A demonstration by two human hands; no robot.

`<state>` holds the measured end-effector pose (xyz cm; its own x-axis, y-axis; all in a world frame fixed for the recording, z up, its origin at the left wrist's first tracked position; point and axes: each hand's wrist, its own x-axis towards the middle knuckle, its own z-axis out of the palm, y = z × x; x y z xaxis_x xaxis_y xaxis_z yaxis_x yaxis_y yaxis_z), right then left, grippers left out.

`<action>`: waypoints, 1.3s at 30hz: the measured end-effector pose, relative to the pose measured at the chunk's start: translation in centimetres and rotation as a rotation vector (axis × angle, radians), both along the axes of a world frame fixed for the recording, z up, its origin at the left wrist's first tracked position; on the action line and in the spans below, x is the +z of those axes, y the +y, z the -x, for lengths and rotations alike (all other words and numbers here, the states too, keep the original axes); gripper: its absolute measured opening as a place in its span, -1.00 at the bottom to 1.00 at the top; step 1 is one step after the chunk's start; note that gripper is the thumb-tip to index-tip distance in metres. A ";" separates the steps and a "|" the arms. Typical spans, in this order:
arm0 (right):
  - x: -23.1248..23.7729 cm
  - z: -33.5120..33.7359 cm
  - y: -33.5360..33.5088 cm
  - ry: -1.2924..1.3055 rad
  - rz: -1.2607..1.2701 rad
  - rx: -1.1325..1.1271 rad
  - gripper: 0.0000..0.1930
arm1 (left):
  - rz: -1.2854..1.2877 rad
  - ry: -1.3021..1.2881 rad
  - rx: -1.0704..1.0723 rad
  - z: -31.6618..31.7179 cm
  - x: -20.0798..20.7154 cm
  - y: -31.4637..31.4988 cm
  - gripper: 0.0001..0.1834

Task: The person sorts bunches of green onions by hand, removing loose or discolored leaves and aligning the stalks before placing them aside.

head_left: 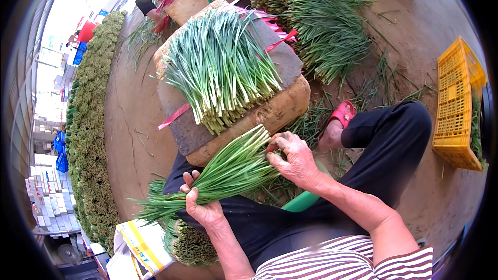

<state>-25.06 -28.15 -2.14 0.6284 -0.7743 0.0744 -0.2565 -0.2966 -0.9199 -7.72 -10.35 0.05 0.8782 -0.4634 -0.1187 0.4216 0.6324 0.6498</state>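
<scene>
A loose bunch of green chives (231, 168) lies slanted above my lap, pale cut ends up and to the right, leaf tips down and to the left. My left hand (201, 202) holds it from below, nearer the leafy end, with the thumb and fingers around it. At the pale stems my right hand (295, 158) is pinched closed. A small red patch shows at its fingertips; what they grip is hidden. Just beyond, a large heap of chives (218, 65) rests on a worn block (249, 124) covered with a dark sheet.
Red ribbon strips (174, 115) lie on the block. A long pile of chives (311, 21) covers the floor behind it. To the right stands a yellow crate (454, 103). Tied bundles (192, 243) and a white carton (137, 249) sit at lower left. Another person's hand (160, 23) shows at the far left.
</scene>
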 end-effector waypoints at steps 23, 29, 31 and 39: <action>-1.9 0.9 -3.0 -0.181 -0.576 -0.045 -0.72 | 0.037 -0.102 -0.053 -0.5 0.2 0.8 -0.77; -2.4 -0.3 -1.3 -0.313 -1.011 0.000 -0.77 | 0.071 -0.115 -0.142 -0.3 0.2 0.7 -0.77; -3.4 -0.1 -3.0 -0.306 -0.845 -0.186 -0.73 | 0.077 -0.104 -0.156 -0.3 0.1 0.6 -0.77; -3.7 -0.4 -5.1 -0.073 -0.959 0.342 -0.61 | 0.067 -0.050 -0.211 -0.3 -0.3 0.6 -0.78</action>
